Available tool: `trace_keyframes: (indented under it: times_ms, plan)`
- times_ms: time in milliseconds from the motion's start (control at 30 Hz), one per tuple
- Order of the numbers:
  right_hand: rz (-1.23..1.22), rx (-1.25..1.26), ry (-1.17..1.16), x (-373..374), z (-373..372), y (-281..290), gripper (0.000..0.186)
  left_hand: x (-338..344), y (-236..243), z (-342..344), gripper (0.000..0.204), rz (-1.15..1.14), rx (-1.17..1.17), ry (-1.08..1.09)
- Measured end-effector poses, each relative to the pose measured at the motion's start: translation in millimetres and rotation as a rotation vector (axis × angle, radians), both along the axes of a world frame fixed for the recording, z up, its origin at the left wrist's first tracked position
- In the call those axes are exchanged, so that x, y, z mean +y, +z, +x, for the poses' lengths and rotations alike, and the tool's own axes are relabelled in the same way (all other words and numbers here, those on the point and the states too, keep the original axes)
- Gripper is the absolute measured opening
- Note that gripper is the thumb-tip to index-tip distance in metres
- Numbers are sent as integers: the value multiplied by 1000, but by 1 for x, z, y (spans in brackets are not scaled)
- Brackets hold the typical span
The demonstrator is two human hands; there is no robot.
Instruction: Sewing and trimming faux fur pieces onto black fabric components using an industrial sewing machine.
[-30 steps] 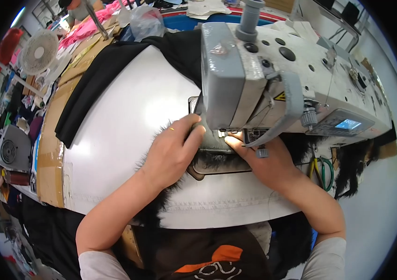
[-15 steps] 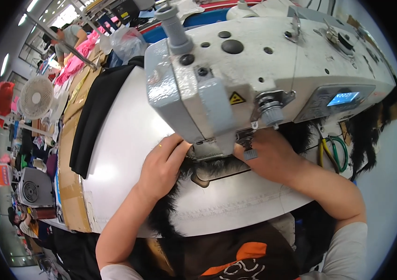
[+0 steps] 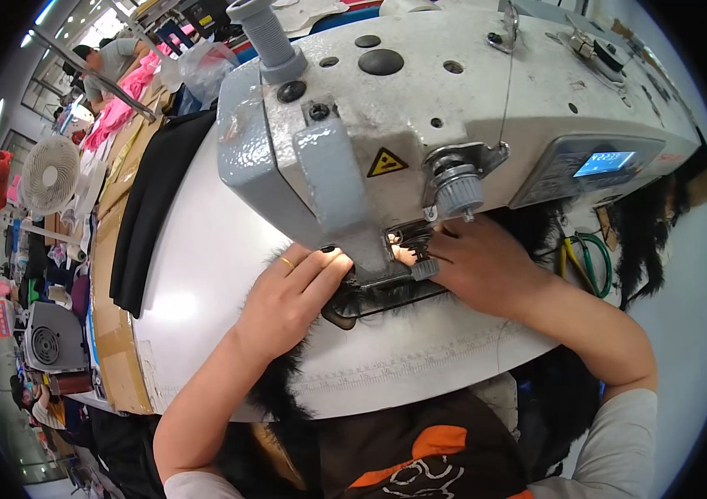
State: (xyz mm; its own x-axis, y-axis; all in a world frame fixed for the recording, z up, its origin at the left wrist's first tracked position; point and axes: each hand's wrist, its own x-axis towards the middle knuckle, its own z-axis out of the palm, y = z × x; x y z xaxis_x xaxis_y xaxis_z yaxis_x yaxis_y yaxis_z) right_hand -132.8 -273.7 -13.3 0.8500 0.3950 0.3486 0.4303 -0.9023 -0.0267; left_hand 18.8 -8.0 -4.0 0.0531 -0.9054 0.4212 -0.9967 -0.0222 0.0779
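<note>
Black furry fabric is lying under the head of the sewing machine, toward the near edge of the white surface; its loose end is hanging over that edge, below the left wrist. Left hand: fingers are bending with the tips close together, resting at the fabric just left of the stitching area; cannot tell whether that grip is pinching or only pressing. Right hand is reaching in from the right, its fingertips lit and partly hidden behind the small grey knob; opening and hold cannot be told.

Handling notes (judgement): both hands should be steadying the fabric lightly, left side flat, right side aligning the edge, with neither one tugging against the feed. Pile is probably straying toward the seam line, so stroking it clear before each run would be helping. Right fingertips are sitting near the stitching area; they should be staying beside the foot's path, never in it. The hanging end is likely adding drag over the near edge; lifting some slack onto the surface would be easing this. Tool with green and yellow handles is lying toward the right edge, apart from the work.
</note>
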Motion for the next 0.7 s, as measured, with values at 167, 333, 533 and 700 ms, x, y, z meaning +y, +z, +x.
trace_keyframes:
  times_ms: [167,333,533,700]
  plan:
    - [-51,39,-51,8,-3,-1,35,3,1,-8,37,44,67,44]
    - [-68,38,-84,21,-4,4,34,15,-6,-6,54,108,139,88]
    - [-22,18,-60,13,-1,7,32,15,-2,-7,53,123,167,77]
    - [31,40,-74,7,-1,3,35,9,-6,-16,49,80,153,112]
